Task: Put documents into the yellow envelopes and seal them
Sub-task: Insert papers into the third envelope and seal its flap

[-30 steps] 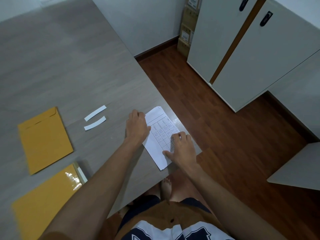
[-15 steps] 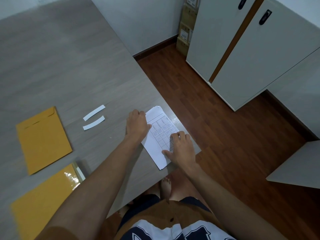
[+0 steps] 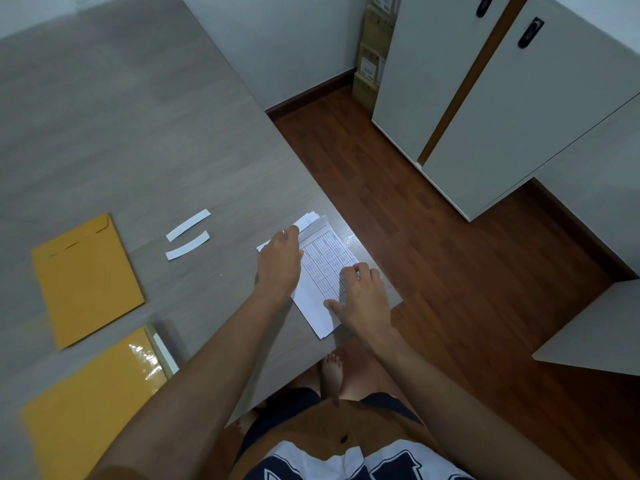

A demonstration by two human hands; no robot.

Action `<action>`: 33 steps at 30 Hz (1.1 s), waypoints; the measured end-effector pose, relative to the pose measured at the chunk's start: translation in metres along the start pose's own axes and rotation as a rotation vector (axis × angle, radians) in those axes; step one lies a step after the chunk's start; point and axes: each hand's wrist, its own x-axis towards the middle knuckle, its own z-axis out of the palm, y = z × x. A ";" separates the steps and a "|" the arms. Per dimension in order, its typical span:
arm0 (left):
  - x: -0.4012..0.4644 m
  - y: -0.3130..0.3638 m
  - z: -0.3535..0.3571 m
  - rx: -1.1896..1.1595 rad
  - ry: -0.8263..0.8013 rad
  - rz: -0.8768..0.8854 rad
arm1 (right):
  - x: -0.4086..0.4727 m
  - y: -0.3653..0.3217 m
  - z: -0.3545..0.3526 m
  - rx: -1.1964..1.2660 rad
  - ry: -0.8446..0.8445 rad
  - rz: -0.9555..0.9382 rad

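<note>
A small stack of white printed documents lies at the table's near right corner. My left hand covers the stack's left edge and its fingers curl round the far corner of the top sheet, which is lifted and fanned off the sheets below. My right hand presses down on the near right part of the stack, thumb spread. One yellow envelope lies flat to the left, flap end away from me. A pack of yellow envelopes in shiny plastic wrap sits at the near left.
Two white peel-off strips lie on the grey table between the envelope and the documents. The table's right edge runs just beside the stack, above wooden floor. White cabinets stand to the right, with cardboard boxes behind them.
My left hand has slid toward the stack's far corner and raised the top sheet, fanning the pages apart. My right hand stays pressed on the stack.
</note>
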 end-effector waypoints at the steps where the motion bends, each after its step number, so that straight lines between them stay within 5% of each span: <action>1: 0.000 0.000 0.000 -0.005 -0.002 0.004 | 0.000 0.000 0.000 -0.001 0.001 -0.001; 8: 0.017 -0.007 -0.005 -0.155 -0.066 -0.042 | -0.001 0.001 0.000 -0.013 0.013 -0.021; 33: 0.026 -0.002 -0.016 0.023 -0.086 0.064 | -0.003 0.001 0.003 0.002 0.047 -0.036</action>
